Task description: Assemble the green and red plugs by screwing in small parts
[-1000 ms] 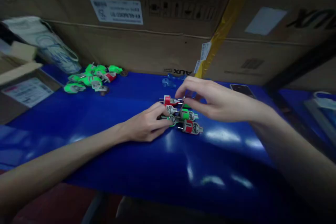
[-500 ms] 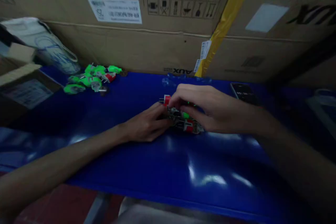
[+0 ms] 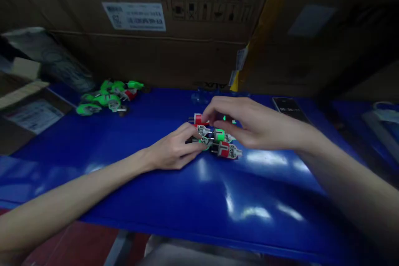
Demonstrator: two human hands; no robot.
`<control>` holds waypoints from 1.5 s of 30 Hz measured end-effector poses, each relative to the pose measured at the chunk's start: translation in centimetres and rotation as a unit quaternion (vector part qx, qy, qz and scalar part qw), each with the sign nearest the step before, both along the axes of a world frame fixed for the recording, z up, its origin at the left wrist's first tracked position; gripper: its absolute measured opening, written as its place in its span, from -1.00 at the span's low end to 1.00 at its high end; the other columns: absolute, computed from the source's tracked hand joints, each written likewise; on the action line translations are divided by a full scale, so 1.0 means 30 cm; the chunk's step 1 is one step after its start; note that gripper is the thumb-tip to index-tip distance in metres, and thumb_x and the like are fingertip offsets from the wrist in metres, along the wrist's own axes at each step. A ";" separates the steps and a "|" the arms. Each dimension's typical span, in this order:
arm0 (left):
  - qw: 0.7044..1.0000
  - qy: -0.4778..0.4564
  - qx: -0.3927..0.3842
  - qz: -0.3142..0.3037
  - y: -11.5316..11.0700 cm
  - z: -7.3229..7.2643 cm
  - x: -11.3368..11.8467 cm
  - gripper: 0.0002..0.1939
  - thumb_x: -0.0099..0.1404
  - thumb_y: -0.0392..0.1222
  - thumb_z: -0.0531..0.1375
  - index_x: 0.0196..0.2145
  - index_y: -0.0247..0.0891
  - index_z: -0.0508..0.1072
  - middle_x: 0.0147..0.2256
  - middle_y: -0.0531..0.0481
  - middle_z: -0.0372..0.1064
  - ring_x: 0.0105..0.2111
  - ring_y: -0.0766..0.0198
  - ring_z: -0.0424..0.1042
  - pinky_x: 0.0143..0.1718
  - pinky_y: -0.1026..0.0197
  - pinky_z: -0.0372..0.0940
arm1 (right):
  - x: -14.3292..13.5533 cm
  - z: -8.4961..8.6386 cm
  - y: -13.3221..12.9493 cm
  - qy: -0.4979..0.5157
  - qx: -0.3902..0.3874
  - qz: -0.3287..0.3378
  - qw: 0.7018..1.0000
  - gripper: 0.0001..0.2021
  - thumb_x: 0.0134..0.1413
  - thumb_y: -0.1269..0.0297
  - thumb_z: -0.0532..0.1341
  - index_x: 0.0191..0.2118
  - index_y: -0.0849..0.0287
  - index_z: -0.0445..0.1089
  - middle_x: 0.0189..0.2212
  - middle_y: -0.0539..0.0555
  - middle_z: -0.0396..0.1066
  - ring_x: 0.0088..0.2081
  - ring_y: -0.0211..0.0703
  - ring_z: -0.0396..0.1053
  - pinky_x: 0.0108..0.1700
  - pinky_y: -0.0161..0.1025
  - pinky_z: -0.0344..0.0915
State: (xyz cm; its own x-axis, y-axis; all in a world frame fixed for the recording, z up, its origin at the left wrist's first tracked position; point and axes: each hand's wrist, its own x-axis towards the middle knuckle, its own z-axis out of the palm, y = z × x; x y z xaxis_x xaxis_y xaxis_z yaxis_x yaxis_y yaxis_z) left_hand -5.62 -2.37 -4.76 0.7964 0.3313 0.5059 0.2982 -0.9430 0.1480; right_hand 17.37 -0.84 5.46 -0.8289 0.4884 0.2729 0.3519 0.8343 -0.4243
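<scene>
Several small two-pin plugs in red or green with pale grey parts lie on the blue table (image 3: 149,199) between my hands. My left hand (image 3: 174,147) rests on the table, its thumb and fingers closed around a green plug (image 3: 205,143) that they partly cover. My right hand (image 3: 240,118) arches over the group from the right. Its thumb and index finger are curled at a red plug (image 3: 198,119), whose far end they hide. Below that hand lie a green plug (image 3: 220,135) and a red plug (image 3: 226,150), pins pointing left.
A pile of green and red plugs (image 3: 107,99) lies at the back left, beside an open carton (image 3: 28,112) and a pale bag (image 3: 52,58). A large cardboard box (image 3: 149,58) walls off the back. A phone (image 3: 289,108) lies back right, near crumpled clear plastic (image 3: 201,95).
My right hand has shifted slightly up, showing more of the green and red plugs beneath it. My left hand stays nearly in place. The cardboard behind looks darker.
</scene>
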 end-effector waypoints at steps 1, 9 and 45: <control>1.000 -0.002 -0.002 0.000 0.000 0.000 0.000 -0.79 0.32 -0.38 0.17 -0.09 -0.30 0.45 -0.15 -0.19 0.34 -0.15 0.15 0.30 -0.12 0.08 0.33 | -0.001 -0.004 0.008 0.003 0.003 -0.021 1.000 -0.86 0.18 0.51 0.09 -0.23 0.23 0.38 -0.28 0.07 0.45 -0.29 -0.23 0.36 -0.25 -0.28 0.23; 1.000 -0.004 0.002 -0.004 0.003 0.001 0.001 -0.81 0.33 -0.38 0.16 -0.10 -0.31 0.46 -0.17 -0.19 0.36 -0.17 0.16 0.32 -0.14 0.09 0.32 | 0.010 -0.017 0.023 -0.026 0.009 -0.084 0.996 -0.89 0.18 0.43 0.13 -0.27 0.25 0.40 -0.35 0.08 0.44 -0.35 -0.23 0.34 -0.31 -0.28 0.19; 1.000 -0.003 0.006 0.002 -0.001 0.005 0.002 -0.82 0.34 -0.35 0.15 -0.12 -0.29 0.48 -0.20 -0.17 0.34 -0.20 0.17 0.31 -0.16 0.13 0.34 | 0.003 -0.024 0.034 -0.026 -0.007 -0.105 0.994 -0.95 0.14 0.40 0.17 -0.29 0.22 0.37 -0.44 0.02 0.42 -0.44 -0.25 0.31 -0.37 -0.29 0.16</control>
